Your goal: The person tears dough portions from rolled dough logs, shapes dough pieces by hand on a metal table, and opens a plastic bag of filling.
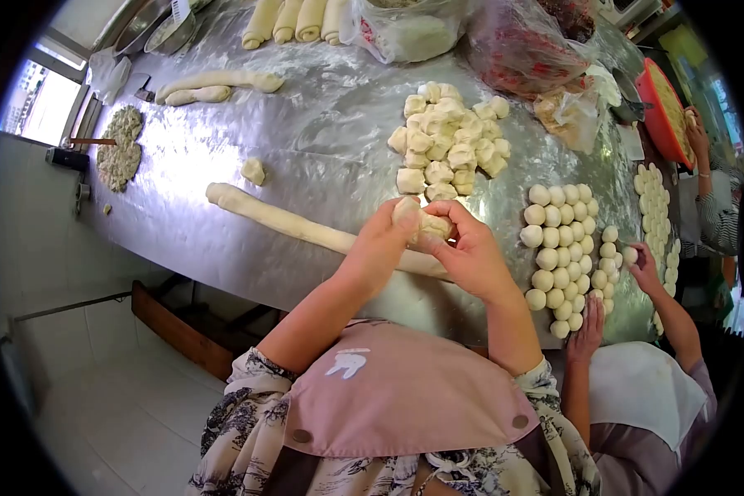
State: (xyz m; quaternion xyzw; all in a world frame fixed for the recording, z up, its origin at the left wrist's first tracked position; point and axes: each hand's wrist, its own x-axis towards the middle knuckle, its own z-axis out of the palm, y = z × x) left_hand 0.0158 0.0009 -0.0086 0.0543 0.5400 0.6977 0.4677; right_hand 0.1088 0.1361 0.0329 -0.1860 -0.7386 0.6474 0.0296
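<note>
My left hand and my right hand meet in front of me, fingers closed around a small lump of dough. Whether this is one lump or two pressed together I cannot tell. Beneath my hands a long dough rope lies across the metal table, its right part half hidden by my fingers and wrists. Just beyond my hands is a heap of cut dough pieces. One loose dough piece rests by itself behind the rope.
Rows of round dough balls sit to the right, where a co-worker's hands handle more. Rolled dough logs, plastic bags and a red basin stand farther back. A rough dough mass lies near the left edge.
</note>
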